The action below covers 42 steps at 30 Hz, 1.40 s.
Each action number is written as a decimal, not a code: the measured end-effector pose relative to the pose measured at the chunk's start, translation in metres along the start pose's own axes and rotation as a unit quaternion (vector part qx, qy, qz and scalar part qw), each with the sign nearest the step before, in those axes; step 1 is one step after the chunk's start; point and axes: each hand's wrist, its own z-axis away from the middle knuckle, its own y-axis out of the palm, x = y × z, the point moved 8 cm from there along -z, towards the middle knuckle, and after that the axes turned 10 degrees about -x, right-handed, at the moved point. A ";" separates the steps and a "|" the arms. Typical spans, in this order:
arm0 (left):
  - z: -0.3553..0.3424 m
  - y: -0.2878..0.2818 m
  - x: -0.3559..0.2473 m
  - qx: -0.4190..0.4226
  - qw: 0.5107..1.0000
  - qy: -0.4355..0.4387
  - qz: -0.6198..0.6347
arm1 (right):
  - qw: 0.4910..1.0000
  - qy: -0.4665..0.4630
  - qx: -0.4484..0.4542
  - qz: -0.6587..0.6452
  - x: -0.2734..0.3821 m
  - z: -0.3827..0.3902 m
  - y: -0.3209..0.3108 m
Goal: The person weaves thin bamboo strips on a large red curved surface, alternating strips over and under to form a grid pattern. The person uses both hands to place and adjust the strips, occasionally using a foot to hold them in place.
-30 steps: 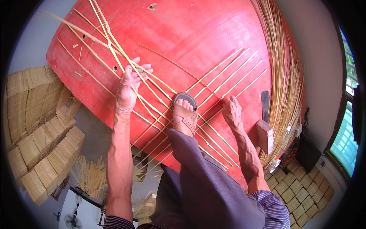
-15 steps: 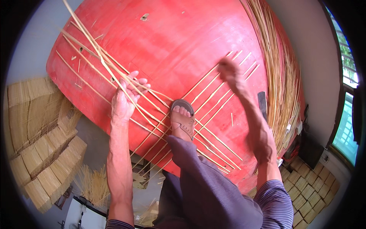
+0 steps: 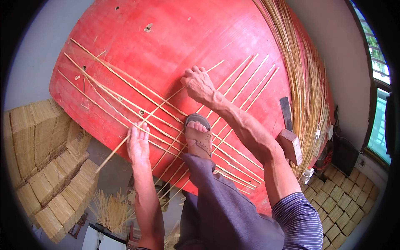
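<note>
A long straw-coloured strip (image 3: pixel 113 155), bamboo- or cane-like, runs slantwise between my hands. My left hand (image 3: pixel 138 143), palm up with fingers partly curled, grips its lower part near the red board's edge. Farther right, my right hand (image 3: pixel 198 84) is closed on the strip's upper part, knuckles up; its end sticks out beyond the fist. Below lie other strips (image 3: pixel 137 110) from the left, crossing a set of slanting strips (image 3: pixel 243 89). My sandalled foot (image 3: pixel 199 135) rests on the board where the two sets cross, hiding part of the crossing.
A large bundle of long strips (image 3: pixel 306 83) lies along the right of the red board (image 3: pixel 166 46). Beside it are a flat dark bar (image 3: pixel 286 113) and a reddish-brown block (image 3: pixel 290 146). Stacked straw-coloured bundles stand at left (image 3: pixel 37 141) and lower right (image 3: pixel 337 204).
My right hand has come left from over the slanting strips and now grips a strip. My left hand has moved lower, and the strip now slants up to the right instead of up to the left.
</note>
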 end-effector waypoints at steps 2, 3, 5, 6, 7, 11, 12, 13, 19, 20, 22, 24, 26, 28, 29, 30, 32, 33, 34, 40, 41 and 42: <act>0.005 -0.015 0.013 -0.025 1.000 -0.006 0.011 | 0.998 0.033 -0.032 0.038 0.004 0.015 0.002; 0.008 -0.016 0.017 -0.026 1.000 -0.001 0.016 | 0.997 0.050 -0.050 0.036 0.002 0.021 0.001; 0.013 -0.019 0.021 -0.028 0.999 0.005 0.015 | 0.994 0.062 -0.087 0.021 -0.002 0.030 -0.002; 0.015 -0.019 0.022 -0.029 1.000 0.007 0.010 | 0.992 0.067 -0.106 0.013 -0.003 0.033 -0.004; 0.017 -0.019 0.023 -0.029 1.000 0.008 0.005 | 0.992 0.061 -0.113 0.014 -0.002 0.035 -0.005; 0.035 -0.023 0.013 -0.079 0.995 0.040 -0.035 | 0.992 0.063 -0.111 0.009 -0.002 0.039 -0.007; 0.037 -0.026 0.012 -0.095 0.994 0.042 -0.043 | 0.992 0.065 -0.109 0.006 -0.002 0.039 -0.006; 0.039 -0.030 0.011 -0.111 0.992 0.044 -0.052 | 0.992 0.068 -0.108 0.003 -0.002 0.039 -0.005; 0.027 -0.063 0.039 -0.138 0.987 -0.007 -0.079 | 0.991 0.069 -0.110 -0.019 -0.007 0.039 -0.006; 0.027 -0.068 0.044 -0.141 0.987 -0.016 -0.076 | 0.992 0.067 -0.106 -0.021 -0.006 0.039 -0.005; 0.028 -0.070 0.050 -0.145 0.987 -0.027 -0.069 | 0.993 0.063 -0.097 -0.024 -0.007 0.042 -0.004; 0.030 -0.071 0.053 -0.149 0.986 -0.025 -0.070 | 0.992 0.065 -0.107 -0.031 -0.008 0.044 -0.005; 0.029 -0.071 0.055 -0.144 0.987 -0.024 -0.067 | 0.991 0.063 -0.115 -0.035 -0.008 0.046 -0.006; 0.027 -0.073 0.056 -0.139 0.988 -0.025 -0.064 | 0.991 0.056 -0.120 -0.033 -0.007 0.046 -0.006; 0.025 -0.074 0.059 -0.137 0.988 -0.026 -0.062 | 0.991 0.051 -0.122 -0.028 -0.008 0.046 -0.007; 0.025 -0.075 0.060 -0.138 0.988 -0.027 -0.061 | 0.991 0.046 -0.122 -0.025 -0.009 0.046 -0.007; 0.031 -0.075 0.064 -0.159 0.985 -0.059 -0.026 | 0.989 0.037 -0.142 -0.031 -0.008 0.046 -0.006; 0.034 -0.074 0.067 -0.111 0.988 -0.105 -0.015 | 0.989 0.030 -0.142 -0.028 -0.007 0.044 -0.006; 0.036 -0.075 0.069 -0.062 0.987 -0.151 -0.004 | 0.989 0.023 -0.141 -0.024 -0.005 0.042 -0.007; 0.085 -0.005 -0.022 -0.057 0.685 0.455 -0.566 | 0.989 -0.010 -0.088 -0.118 0.024 0.036 -0.004; 0.079 -0.006 -0.021 -0.053 0.695 0.449 -0.558 | 0.988 0.000 -0.073 -0.132 0.026 0.038 0.003; 0.074 -0.010 -0.021 -0.051 0.704 0.445 -0.551 | 0.987 0.008 -0.059 -0.147 0.028 0.040 0.009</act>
